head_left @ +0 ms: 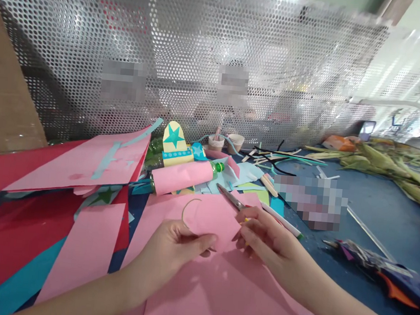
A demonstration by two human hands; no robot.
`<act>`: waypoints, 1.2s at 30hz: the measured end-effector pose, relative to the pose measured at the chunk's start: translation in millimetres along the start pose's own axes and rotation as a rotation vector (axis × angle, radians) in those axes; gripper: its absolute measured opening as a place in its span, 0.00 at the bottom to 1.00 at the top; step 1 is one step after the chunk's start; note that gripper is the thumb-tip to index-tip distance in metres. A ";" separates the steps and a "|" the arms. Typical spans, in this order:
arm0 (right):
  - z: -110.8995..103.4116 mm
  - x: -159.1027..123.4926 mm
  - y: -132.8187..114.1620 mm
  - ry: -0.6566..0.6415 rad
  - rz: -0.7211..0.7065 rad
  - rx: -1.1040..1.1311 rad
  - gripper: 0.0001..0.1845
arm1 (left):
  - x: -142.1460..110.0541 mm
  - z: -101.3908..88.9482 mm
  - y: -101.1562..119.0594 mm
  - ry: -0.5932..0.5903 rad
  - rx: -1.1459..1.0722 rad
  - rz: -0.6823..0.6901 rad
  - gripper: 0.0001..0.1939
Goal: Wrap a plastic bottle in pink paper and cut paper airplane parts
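Note:
In the head view, my left hand [185, 246] pinches a small piece of pink paper [210, 221] between thumb and fingers. A curved green line runs along its left edge. My right hand [267, 236] is closed around a pair of scissors [229, 196], whose blades point up and left, away from the body. Its fingertips are also at the right edge of the small piece. Beneath both hands lies a large pink sheet [216, 295]. Just beyond the paper, a green bottle wrapped in pink paper [182, 177] rests on its side.
A glue gun [380, 270] lies at right, and a white marker [281, 220] is beside my right hand. Red and pink sheets [84, 161] pile up at left. Two small cups [216, 143] stand before the perforated metal panel [204, 54]. Corn husks [382, 163] lie far right.

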State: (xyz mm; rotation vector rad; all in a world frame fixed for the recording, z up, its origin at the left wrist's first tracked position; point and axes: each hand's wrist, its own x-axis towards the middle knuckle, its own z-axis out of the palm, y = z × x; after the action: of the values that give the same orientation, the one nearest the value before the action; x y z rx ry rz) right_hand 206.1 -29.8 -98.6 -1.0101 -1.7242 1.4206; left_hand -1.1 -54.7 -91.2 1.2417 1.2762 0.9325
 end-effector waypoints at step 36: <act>-11.4 4.3 -7.6 0.138 0.075 -0.245 0.13 | 16.8 -22.3 17.8 0.130 -0.442 -0.197 0.28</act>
State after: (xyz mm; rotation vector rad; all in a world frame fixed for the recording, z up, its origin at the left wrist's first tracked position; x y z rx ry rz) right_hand 212.9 -21.6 -89.0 -1.2848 -1.8036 1.1728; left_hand -18.6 -32.5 -73.9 0.7088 1.1854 1.0912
